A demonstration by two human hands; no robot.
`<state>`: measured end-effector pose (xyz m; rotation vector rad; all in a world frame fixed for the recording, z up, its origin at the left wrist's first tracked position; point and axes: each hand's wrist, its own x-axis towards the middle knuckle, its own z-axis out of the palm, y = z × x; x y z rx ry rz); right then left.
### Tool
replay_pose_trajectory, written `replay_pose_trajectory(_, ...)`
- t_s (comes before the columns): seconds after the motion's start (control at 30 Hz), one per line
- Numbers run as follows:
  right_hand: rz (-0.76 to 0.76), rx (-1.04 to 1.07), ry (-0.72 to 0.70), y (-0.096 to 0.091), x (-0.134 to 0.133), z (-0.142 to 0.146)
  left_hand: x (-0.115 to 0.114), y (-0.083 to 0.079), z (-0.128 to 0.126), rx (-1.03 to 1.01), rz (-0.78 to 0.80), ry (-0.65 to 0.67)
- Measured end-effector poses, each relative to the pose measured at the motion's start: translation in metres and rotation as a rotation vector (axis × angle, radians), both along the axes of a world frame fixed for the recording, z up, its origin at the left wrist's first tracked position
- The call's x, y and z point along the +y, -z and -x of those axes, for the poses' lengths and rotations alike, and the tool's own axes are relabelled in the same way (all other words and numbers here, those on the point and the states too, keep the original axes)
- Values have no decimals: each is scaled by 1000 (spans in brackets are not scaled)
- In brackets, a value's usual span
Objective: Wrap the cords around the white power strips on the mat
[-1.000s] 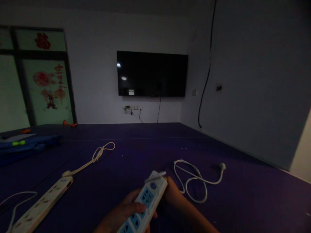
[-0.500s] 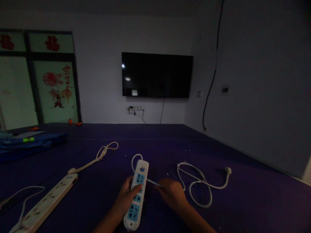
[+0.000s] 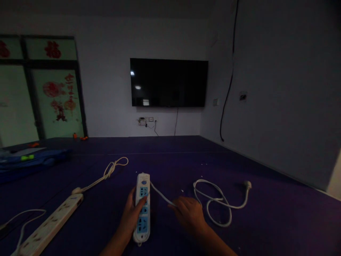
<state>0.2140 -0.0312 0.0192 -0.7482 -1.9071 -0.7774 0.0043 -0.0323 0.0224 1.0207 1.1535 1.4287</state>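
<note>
My left hand (image 3: 133, 209) is closed around the left side of a white power strip (image 3: 141, 227) with blue sockets, its thumb lying across the front. The strip stands nearly upright in view, its round button at the far end. From behind it a pale cord (image 3: 160, 193) runs to my right hand (image 3: 189, 211), whose fingers are closed on it. Beyond that hand the cord lies in loose loops (image 3: 210, 181) on the purple surface, ending in a white plug (image 3: 247, 185) at the right.
A longer white power strip (image 3: 53, 227) lies at left, its cord knotted in a bundle (image 3: 110, 170). Blue cloth (image 3: 50, 156) lies farther back on the purple surface (image 3: 165, 163). A television (image 3: 169, 83) hangs on the far wall, and a dark cable (image 3: 227, 99) hangs at right.
The power strip has turned more upright and moved left in view. The small cord loop at its far end is gone, and more cord shows between strip and right hand.
</note>
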Motion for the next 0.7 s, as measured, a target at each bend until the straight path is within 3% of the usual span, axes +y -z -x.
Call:
replay_pose_trajectory(0.2,-74,-95,-86,-4,-12,10,-2,-3,-2,67,-57,74)
replay_pose_trajectory(0.33,-89,-128,-153,-13,-21,12,-9,-12,-2,198,-218,160)
replay_pose_trajectory(0.47,-64,-82,-157,-25,-21,0,-25,-31,-5,249,-275,454)
replay_pose_trajectory(0.6,176,96,-143,-37,-14,-15,-42,-40,-11,152,-212,828)
replay_pose_trajectory(0.7,501,245,-136,-44,-7,-21,-49,-32,-14,94,-78,962)
